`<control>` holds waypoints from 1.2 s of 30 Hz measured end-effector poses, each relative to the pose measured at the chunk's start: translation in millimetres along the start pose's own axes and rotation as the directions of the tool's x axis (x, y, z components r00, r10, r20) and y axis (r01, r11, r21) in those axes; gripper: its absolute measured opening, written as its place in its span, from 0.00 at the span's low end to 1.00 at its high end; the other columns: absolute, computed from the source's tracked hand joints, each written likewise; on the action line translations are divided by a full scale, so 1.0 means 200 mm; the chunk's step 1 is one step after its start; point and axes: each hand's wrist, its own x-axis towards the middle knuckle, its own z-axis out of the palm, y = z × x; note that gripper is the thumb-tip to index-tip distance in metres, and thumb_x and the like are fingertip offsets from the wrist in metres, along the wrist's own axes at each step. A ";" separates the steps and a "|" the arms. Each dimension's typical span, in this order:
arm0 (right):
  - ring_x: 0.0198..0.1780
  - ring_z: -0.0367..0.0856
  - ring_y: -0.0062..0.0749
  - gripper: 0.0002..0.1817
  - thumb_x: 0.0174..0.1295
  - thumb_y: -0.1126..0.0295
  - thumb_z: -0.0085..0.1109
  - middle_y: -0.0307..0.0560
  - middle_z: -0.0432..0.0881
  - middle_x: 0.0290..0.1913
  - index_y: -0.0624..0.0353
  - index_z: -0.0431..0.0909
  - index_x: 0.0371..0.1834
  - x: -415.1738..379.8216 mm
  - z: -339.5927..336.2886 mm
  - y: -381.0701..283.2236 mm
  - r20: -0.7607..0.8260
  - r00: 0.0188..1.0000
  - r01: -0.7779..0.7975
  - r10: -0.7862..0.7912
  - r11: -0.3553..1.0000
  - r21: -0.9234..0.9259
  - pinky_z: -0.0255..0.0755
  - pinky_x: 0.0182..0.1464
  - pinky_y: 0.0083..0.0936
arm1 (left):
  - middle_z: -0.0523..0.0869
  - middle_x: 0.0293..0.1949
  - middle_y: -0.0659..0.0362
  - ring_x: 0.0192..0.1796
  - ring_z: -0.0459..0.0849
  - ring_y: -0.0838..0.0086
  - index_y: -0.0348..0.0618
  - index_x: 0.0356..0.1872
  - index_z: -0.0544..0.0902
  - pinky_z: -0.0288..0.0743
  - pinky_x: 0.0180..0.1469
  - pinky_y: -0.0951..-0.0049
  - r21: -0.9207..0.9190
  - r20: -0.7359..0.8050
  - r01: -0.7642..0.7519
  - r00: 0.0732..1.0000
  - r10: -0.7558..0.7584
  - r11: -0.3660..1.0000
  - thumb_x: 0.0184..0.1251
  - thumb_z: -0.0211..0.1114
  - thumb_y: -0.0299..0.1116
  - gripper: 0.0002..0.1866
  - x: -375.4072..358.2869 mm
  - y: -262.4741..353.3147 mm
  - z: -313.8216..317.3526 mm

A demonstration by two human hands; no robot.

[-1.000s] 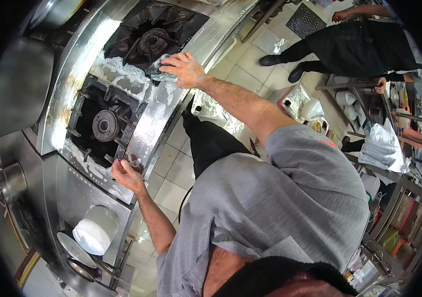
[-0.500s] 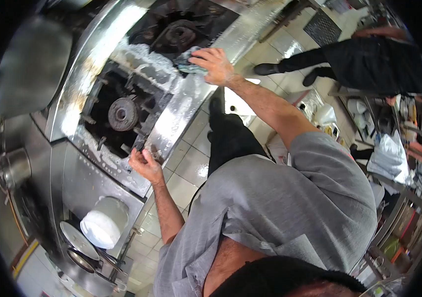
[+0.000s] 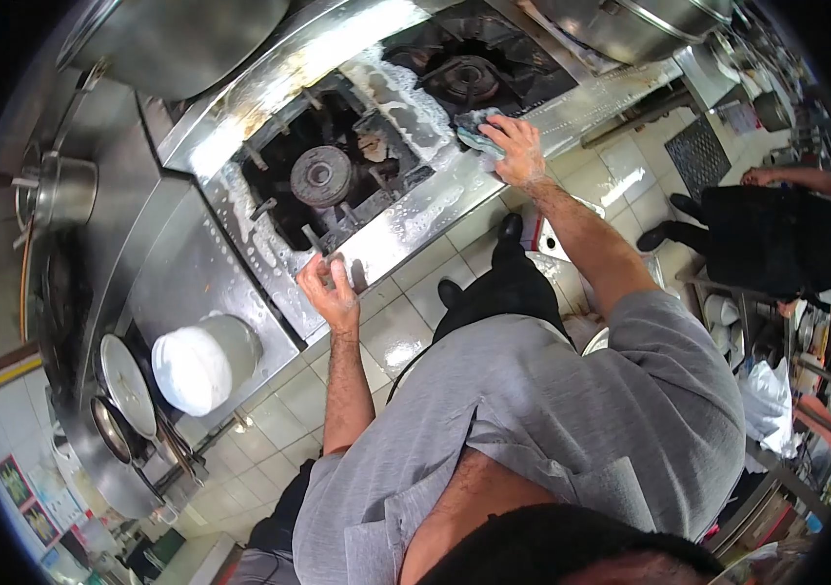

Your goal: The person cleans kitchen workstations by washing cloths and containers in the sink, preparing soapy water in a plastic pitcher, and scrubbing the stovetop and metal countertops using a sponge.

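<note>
My right hand point(image 3: 519, 151) is closed on a wet, grey-green scouring cloth point(image 3: 477, 133), pressed onto the steel front rim of the stove point(image 3: 425, 203). The cloth is at the front end of the soapy strip point(image 3: 404, 93) between two burner wells. My left hand point(image 3: 331, 292) rests at the stove's front edge near the left burner's front corner. Its thumb stands apart from its bent fingers, and I see nothing held. Close to those fingertips is a prong of the dark grate point(image 3: 310, 237). The round burner head point(image 3: 321, 175) sits inside the left well.
A white-topped bucket point(image 3: 191, 369) stands on the steel counter left of me, beside pans point(image 3: 128, 385). Large pots point(image 3: 177, 44) stand behind the stove, and another point(image 3: 630, 27) is at its far right. A person in dark clothes point(image 3: 762, 234) stands to the right.
The view has shifted, bringing more pots into sight. My right hand with the cloth has moved toward the stove's front rim. My left fingers have spread and come off the grate's corner.
</note>
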 end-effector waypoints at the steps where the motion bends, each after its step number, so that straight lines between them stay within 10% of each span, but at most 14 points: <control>1: 0.54 0.66 0.41 0.32 0.34 0.78 0.58 0.40 0.70 0.55 0.49 0.74 0.51 -0.01 0.01 -0.02 -0.025 0.998 0.049 -0.049 0.998 0.026 0.60 0.56 0.37 | 0.73 0.38 0.54 0.37 0.71 0.69 0.36 0.47 0.74 0.67 0.39 0.72 0.051 -0.007 -0.010 1.000 0.011 0.999 0.59 0.62 0.29 0.15 -0.01 0.00 -0.06; 13: 0.48 0.73 0.52 0.16 0.47 0.80 0.50 0.59 0.75 0.42 0.62 0.72 0.43 0.96 0.60 -0.35 0.143 0.988 0.024 -0.053 0.980 0.196 0.69 0.51 0.42 | 0.72 0.33 0.58 0.32 0.71 0.74 0.37 0.48 0.74 0.68 0.34 0.74 0.072 -0.368 0.299 0.895 -0.253 0.952 0.62 0.60 0.29 0.14 -0.42 0.06 -0.47; 15: 0.46 0.75 0.52 0.14 0.52 0.74 0.50 0.59 0.76 0.43 0.63 0.73 0.43 1.15 0.67 -0.41 0.254 0.960 -0.168 0.114 0.965 0.203 0.70 0.51 0.40 | 0.72 0.34 0.58 0.35 0.72 0.74 0.36 0.48 0.73 0.69 0.38 0.75 0.195 -0.339 0.399 0.885 -0.320 0.896 0.64 0.59 0.30 0.14 -0.46 0.13 -0.46; 20: 0.45 0.77 0.53 0.16 0.55 0.65 0.53 0.60 0.79 0.41 0.65 0.74 0.43 1.02 0.75 -0.25 0.387 0.922 -0.076 -0.015 0.973 0.218 0.71 0.49 0.40 | 0.73 0.34 0.59 0.35 0.72 0.76 0.36 0.48 0.74 0.69 0.38 0.76 0.179 -0.266 0.423 0.890 -0.371 0.888 0.64 0.60 0.29 0.13 -0.41 0.24 -0.32; 25: 0.44 0.78 0.54 0.14 0.54 0.68 0.55 0.62 0.78 0.41 0.63 0.76 0.41 0.57 0.19 -0.26 0.487 0.871 -0.218 0.065 0.940 0.263 0.72 0.48 0.40 | 0.75 0.40 0.58 0.37 0.74 0.77 0.38 0.51 0.73 0.71 0.40 0.78 -0.078 -0.066 0.426 0.900 -0.431 0.901 0.60 0.63 0.27 0.17 -0.19 0.27 -0.10; 28: 0.43 0.79 0.45 0.16 0.51 0.68 0.61 0.58 0.80 0.39 0.61 0.76 0.43 0.59 0.12 -0.34 0.438 0.870 -0.447 0.226 0.737 0.507 0.72 0.47 0.34 | 0.74 0.49 0.52 0.44 0.77 0.71 0.40 0.59 0.65 0.74 0.47 0.73 -0.263 0.193 0.489 0.871 -0.451 0.831 0.60 0.62 0.26 0.26 0.04 0.38 0.01; 30: 0.40 0.78 0.29 0.22 0.52 0.77 0.61 0.46 0.78 0.39 0.57 0.70 0.51 0.64 0.02 -0.57 0.518 0.853 -0.507 0.059 0.326 0.798 0.73 0.42 0.25 | 0.71 0.54 0.50 0.48 0.77 0.67 0.42 0.64 0.58 0.76 0.49 0.68 -0.466 0.292 0.527 0.850 -0.439 0.711 0.62 0.61 0.28 0.30 0.15 0.41 0.06; 32: 0.41 0.75 0.26 0.26 0.52 0.79 0.61 0.44 0.74 0.42 0.53 0.64 0.54 0.62 -0.06 -0.85 0.580 0.812 -0.579 -0.066 0.040 0.814 0.73 0.42 0.23 | 0.71 0.54 0.51 0.49 0.77 0.66 0.43 0.65 0.55 0.77 0.47 0.65 -0.790 0.399 0.547 0.801 -0.447 0.276 0.63 0.60 0.30 0.31 0.25 0.48 0.04; 34: 0.47 0.73 0.27 0.23 0.54 0.77 0.61 0.46 0.71 0.44 0.53 0.64 0.52 0.57 -0.12 -1.13 0.590 0.800 -0.590 -0.107 0.036 0.807 0.71 0.47 0.24 | 0.72 0.53 0.52 0.48 0.77 0.66 0.44 0.65 0.55 0.77 0.46 0.61 -0.865 0.423 0.493 0.819 -0.387 0.098 0.64 0.59 0.31 0.31 0.34 0.52 -0.08; 36: 0.50 0.71 0.36 0.18 0.54 0.71 0.62 0.51 0.68 0.47 0.55 0.69 0.48 0.53 -0.01 -1.33 0.239 0.936 -0.093 -0.260 0.469 0.878 0.69 0.52 0.30 | 0.73 0.52 0.53 0.49 0.77 0.66 0.45 0.65 0.56 0.75 0.48 0.62 -0.863 0.336 0.465 0.820 -0.464 0.197 0.63 0.60 0.28 0.31 0.35 0.46 -0.24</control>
